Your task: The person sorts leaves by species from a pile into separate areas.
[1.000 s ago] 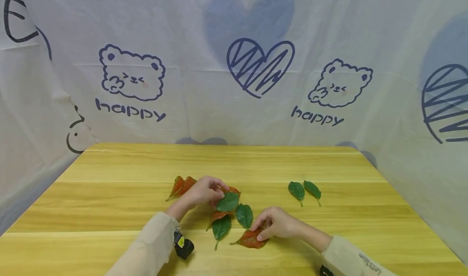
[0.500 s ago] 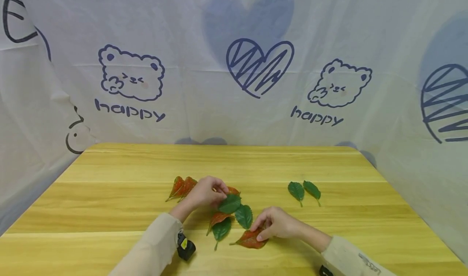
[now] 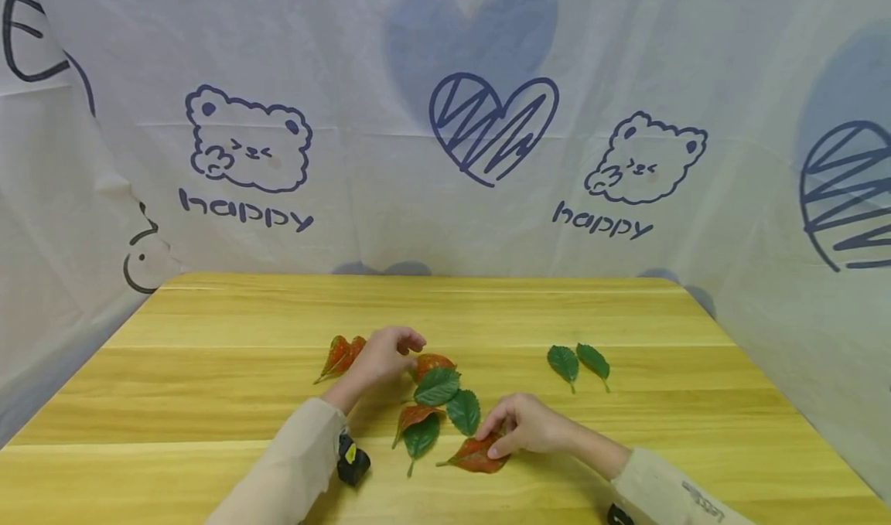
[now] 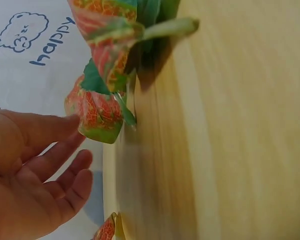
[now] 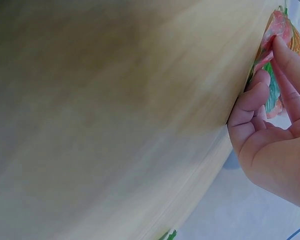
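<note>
In the head view my right hand (image 3: 532, 426) pinches a red leaf (image 3: 468, 455) between thumb and fingers, low over the table. My left hand (image 3: 383, 357) hovers with loosely bent fingers left of a red leaf (image 3: 437, 363), holding nothing. A green leaf (image 3: 436, 386) overlaps that red one. Below lie a folded red leaf (image 3: 416, 414) and a green leaf (image 3: 421, 437), with another green leaf (image 3: 464, 411) to their right. In the left wrist view the thumb is near the reddish leaf (image 4: 97, 112); whether they touch, I cannot tell.
Two red leaves (image 3: 338, 354) lie at the left, partly behind the left hand. Farther right are a green leaf (image 3: 563, 363) and a second green leaf (image 3: 593, 359). A patterned white cloth (image 3: 390, 200) hangs behind the wooden table (image 3: 230, 308).
My left hand has let go of the upper green leaf and drawn back up and left. That leaf has shifted slightly right against the neighbouring green one. The right hand stays still.
</note>
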The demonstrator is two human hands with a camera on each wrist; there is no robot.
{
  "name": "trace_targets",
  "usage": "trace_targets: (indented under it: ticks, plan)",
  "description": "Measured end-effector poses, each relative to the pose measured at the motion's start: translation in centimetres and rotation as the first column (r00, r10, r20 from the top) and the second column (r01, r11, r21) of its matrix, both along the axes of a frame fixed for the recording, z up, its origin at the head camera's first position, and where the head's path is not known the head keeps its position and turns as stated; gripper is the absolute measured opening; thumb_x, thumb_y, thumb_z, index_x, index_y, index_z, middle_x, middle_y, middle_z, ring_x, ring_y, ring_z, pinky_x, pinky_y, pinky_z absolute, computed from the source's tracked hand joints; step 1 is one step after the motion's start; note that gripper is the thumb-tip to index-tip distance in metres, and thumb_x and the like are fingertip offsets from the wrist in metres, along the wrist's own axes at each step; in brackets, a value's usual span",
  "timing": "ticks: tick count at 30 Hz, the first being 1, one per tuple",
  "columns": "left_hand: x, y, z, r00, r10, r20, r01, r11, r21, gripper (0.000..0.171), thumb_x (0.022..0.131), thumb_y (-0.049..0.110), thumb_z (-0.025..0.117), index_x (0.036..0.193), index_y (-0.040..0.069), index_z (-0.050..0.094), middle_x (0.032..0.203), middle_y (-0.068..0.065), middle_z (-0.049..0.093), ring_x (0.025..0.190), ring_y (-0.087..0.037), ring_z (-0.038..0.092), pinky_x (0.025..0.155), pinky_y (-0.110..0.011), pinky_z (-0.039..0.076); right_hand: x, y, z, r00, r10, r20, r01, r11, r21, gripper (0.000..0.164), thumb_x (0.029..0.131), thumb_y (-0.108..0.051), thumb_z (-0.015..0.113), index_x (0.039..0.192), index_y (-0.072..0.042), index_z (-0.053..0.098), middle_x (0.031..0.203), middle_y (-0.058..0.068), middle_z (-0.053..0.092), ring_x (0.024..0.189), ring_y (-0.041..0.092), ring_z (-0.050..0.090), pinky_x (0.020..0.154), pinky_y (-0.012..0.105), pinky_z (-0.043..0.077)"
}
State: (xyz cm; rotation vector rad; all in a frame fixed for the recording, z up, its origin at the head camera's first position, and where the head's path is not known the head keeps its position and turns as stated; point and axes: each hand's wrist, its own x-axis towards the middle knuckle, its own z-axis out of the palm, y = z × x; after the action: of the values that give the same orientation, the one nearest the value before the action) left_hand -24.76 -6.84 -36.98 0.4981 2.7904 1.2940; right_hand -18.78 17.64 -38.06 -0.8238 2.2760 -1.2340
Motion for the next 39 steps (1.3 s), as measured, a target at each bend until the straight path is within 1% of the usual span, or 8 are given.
trace_targets:
  ticks: [4,11,16,22,28,31,34,39]
  plan:
    - [-0.3,-0.1,-0.2,0.998,-0.036,0.056,0.039,0.998,-0.048,0.028,0.073,-0.008,0.067,0.099,0.003,0.065,0.096,-0.006,0.062,0.09,-0.023,0.055,0.078,-0.036,0.046,-0.1,0.0,-0.1,1.0,0.01,-0.001,-0.01,1.0,-0.004,0.016,0.071,0.003,0.07,0.087,0.003,0.069,0.086,0.003,0.061,0.047,0.001,0.04,0.045,0.014,0.034]
    - [-0.6,-0.2,-0.5,0.995,-0.057,0.087,0.067,0.991,-0.114,0.031,0.071,-0.006,0.071,0.1,-0.001,0.065,0.093,-0.009,0.062,0.09,-0.025,0.057,0.077,-0.036,0.047,0.0,0.0,0.0,1.0,0.019,-0.004,-0.019,1.0,-0.011,0.016,0.072,0.003,0.07,0.087,0.004,0.069,0.086,0.003,0.061,0.048,0.002,0.041,0.047,0.015,0.036]
    - [-0.6,-0.3,-0.5,0.992,-0.06,0.111,0.072,0.992,-0.107,0.029,0.072,-0.005,0.07,0.1,-0.002,0.065,0.091,-0.007,0.061,0.088,-0.023,0.056,0.074,-0.034,0.048,0.0,0.0,0.0,1.0,0.017,0.004,-0.017,1.0,-0.009,0.016,0.072,0.003,0.07,0.087,0.004,0.069,0.086,0.003,0.061,0.048,0.001,0.041,0.046,0.014,0.035]
    - [-0.8,-0.3,0.0,0.989,-0.1,0.111,0.093,0.993,0.067,0.023,0.077,-0.007,0.064,0.099,-0.004,0.062,0.084,-0.005,0.059,0.079,-0.016,0.054,0.07,-0.031,0.047,-0.1,-0.1,0.0,1.0,0.02,0.002,-0.02,1.0,-0.011,0.016,0.071,0.004,0.07,0.087,0.004,0.069,0.086,0.003,0.061,0.046,0.001,0.04,0.045,0.014,0.034]
    - [-0.6,-0.3,1.1,0.989,-0.135,0.053,0.119,0.963,0.242,0.016,0.081,0.0,0.062,0.096,-0.005,0.058,0.078,-0.007,0.055,0.071,-0.014,0.05,0.062,-0.031,0.046,-0.1,-0.1,0.1,1.0,0.03,0.005,-0.03,0.999,-0.023,0.016,0.072,0.005,0.069,0.087,0.006,0.068,0.085,0.004,0.062,0.044,0.0,0.038,0.043,0.013,0.032]
    - [-0.6,-0.4,1.3,0.992,-0.123,0.032,0.108,0.95,0.293,0.014,0.082,0.001,0.062,0.092,-0.004,0.054,0.077,-0.007,0.054,0.069,-0.014,0.05,0.061,-0.032,0.045,-0.1,-0.1,0.0,1.0,0.029,0.005,-0.029,0.999,-0.025,0.016,0.072,0.005,0.069,0.088,0.006,0.068,0.086,0.004,0.061,0.044,0.0,0.038,0.043,0.013,0.032]
    - [-0.7,-0.5,1.3,0.993,-0.119,0.01,0.108,0.934,0.34,0.01,0.083,0.0,0.061,0.087,-0.002,0.052,0.077,-0.007,0.054,0.069,-0.016,0.053,0.067,-0.04,0.048,-0.1,0.0,0.0,1.0,0.025,0.003,-0.025,0.999,-0.021,0.016,0.071,0.005,0.07,0.087,0.005,0.068,0.087,0.004,0.061,0.044,0.0,0.038,0.043,0.013,0.032]
    - [-0.7,-0.7,1.5,0.995,-0.096,-0.035,0.102,0.932,0.347,0.004,0.084,0.0,0.059,0.086,-0.004,0.058,0.079,-0.007,0.058,0.071,-0.018,0.057,0.07,-0.047,0.047,-0.1,0.0,-0.1,1.0,0.022,0.005,-0.022,1.0,-0.022,0.016,0.071,0.004,0.07,0.087,0.005,0.068,0.087,0.004,0.06,0.045,0.0,0.037,0.043,0.013,0.032]
